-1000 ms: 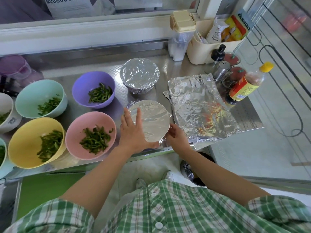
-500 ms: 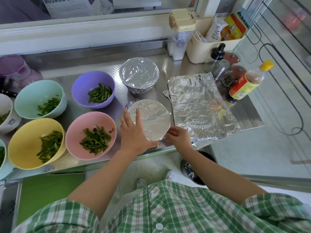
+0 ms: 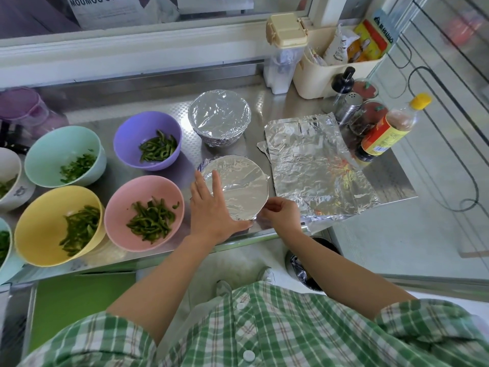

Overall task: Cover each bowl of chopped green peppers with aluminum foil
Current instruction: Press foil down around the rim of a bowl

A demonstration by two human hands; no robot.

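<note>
A bowl with foil stretched flat over its top stands near the counter's front edge. My left hand lies flat on its left side with straight fingers pressing the foil. My right hand pinches the foil's edge at the bowl's lower right rim. Behind it stands a second bowl wrapped fully in foil. Open bowls of chopped green peppers sit to the left: pink, purple, yellow, mint.
A stack of loose foil sheets lies flat to the right. A sauce bottle, shakers and jars and a cream caddy crowd the back right. More bowls sit at the left edge. A bin stands below the counter.
My right hand has moved a little up and left along the bowl's lower right rim, folding the foil edge. My left hand stays pressed on the foil.
</note>
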